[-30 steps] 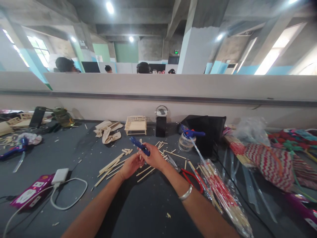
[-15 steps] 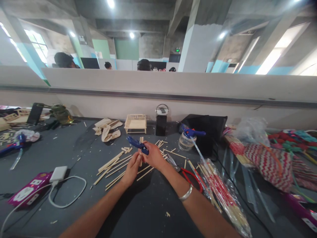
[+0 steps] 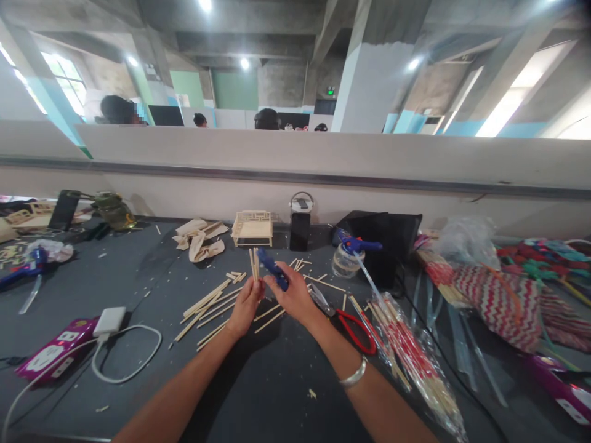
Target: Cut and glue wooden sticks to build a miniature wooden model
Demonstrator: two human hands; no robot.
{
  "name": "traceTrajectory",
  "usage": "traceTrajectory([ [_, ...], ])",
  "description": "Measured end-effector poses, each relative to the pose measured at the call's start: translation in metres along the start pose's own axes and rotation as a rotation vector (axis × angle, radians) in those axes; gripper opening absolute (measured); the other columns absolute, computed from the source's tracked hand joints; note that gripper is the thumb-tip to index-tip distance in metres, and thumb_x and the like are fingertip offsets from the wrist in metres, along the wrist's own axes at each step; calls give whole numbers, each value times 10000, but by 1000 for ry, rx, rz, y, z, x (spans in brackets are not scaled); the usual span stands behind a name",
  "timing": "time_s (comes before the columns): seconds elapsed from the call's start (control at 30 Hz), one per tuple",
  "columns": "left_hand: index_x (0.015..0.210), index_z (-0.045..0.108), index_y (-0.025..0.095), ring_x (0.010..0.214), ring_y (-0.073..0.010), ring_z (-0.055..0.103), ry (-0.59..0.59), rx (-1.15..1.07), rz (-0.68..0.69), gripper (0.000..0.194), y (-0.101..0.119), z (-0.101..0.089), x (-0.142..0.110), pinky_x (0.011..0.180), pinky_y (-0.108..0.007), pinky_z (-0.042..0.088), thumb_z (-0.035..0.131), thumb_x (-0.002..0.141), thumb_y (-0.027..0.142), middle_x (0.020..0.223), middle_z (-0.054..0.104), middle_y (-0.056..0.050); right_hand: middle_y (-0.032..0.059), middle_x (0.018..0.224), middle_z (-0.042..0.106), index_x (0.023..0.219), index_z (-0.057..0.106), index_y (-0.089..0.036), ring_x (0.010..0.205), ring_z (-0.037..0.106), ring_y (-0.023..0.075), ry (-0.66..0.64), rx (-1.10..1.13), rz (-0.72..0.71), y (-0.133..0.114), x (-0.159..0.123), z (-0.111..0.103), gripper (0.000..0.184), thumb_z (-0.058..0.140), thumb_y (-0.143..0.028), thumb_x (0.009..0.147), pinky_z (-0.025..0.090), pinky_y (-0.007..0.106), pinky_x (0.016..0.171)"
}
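Observation:
My left hand [image 3: 247, 304] is closed around a small bundle of thin wooden sticks [image 3: 254, 264], which stand upright out of the fist. To its right, my right hand [image 3: 293, 294] grips a blue clamp-like tool [image 3: 278, 275], its front end blurred beside the sticks. Whether its jaws touch them I cannot tell. More loose wooden sticks [image 3: 203, 307] lie on the dark table on both sides of the hands. Just behind the hands stands a miniature wooden bench [image 3: 252, 229] with a railed back.
Red-handled pliers [image 3: 355, 332] and a plastic-wrapped bundle of sticks [image 3: 415, 363] lie right. A blue glue gun [image 3: 357, 246] rests on a glass jar [image 3: 346, 263]. A phone [image 3: 300, 232] stands at the back. At left are a purple power strip [image 3: 58, 349] and crumpled paper [image 3: 201, 239].
The upright sticks in my left hand have shifted slightly left. My right hand has drawn the blue tool to the right, away from in front of the sticks, and turned it.

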State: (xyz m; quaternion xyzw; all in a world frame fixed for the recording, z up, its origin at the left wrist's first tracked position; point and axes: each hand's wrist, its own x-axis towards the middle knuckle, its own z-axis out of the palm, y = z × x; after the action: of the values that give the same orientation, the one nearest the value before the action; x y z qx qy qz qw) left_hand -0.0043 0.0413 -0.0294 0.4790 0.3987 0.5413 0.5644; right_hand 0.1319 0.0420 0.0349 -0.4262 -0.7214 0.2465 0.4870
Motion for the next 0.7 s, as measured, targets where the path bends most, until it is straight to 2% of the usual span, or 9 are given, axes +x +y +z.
traceTrajectory([
  [0.1, 855, 539, 170, 715, -135, 437, -41, 52, 18, 412, 0, -2, 0, 691, -265, 392, 532, 801, 578, 759, 500, -6, 31, 845, 660, 991, 610, -175, 769, 624, 170, 122, 147, 133, 2, -11, -6, 240, 550, -344, 831, 491, 288, 744],
  [0.2, 817, 523, 175, 691, -127, 414, -89, 102, 17, 409, 3, -4, 1, 676, -261, 385, 520, 804, 584, 737, 474, 8, 19, 802, 633, 979, 590, -170, 720, 604, 168, 161, 130, 223, 5, -23, -10, 259, 588, -345, 788, 485, 304, 732],
  [0.37, 789, 507, 179, 667, -126, 388, -162, 169, -7, 408, 12, -7, 4, 644, -255, 374, 484, 821, 585, 710, 446, 13, -8, 754, 592, 896, 558, -189, 685, 585, 161, 98, 93, 310, 10, -40, -18, 203, 577, -359, 788, 475, 304, 709],
  [0.47, 748, 501, 178, 645, -116, 378, -220, 188, -26, 400, 23, -4, 5, 618, -243, 359, 504, 816, 572, 689, 425, 22, 0, 783, 604, 928, 552, -189, 706, 589, 165, 27, 65, 333, 12, -50, -27, 202, 557, -345, 800, 474, 312, 721],
  [0.7, 788, 506, 168, 607, -93, 338, -473, 213, -272, 385, 70, 4, -10, 562, -220, 302, 518, 825, 551, 717, 414, 24, 47, 911, 630, 1006, 532, -188, 842, 590, 203, -41, -114, 345, -4, -67, -57, 225, 534, -252, 790, 457, 368, 816],
])
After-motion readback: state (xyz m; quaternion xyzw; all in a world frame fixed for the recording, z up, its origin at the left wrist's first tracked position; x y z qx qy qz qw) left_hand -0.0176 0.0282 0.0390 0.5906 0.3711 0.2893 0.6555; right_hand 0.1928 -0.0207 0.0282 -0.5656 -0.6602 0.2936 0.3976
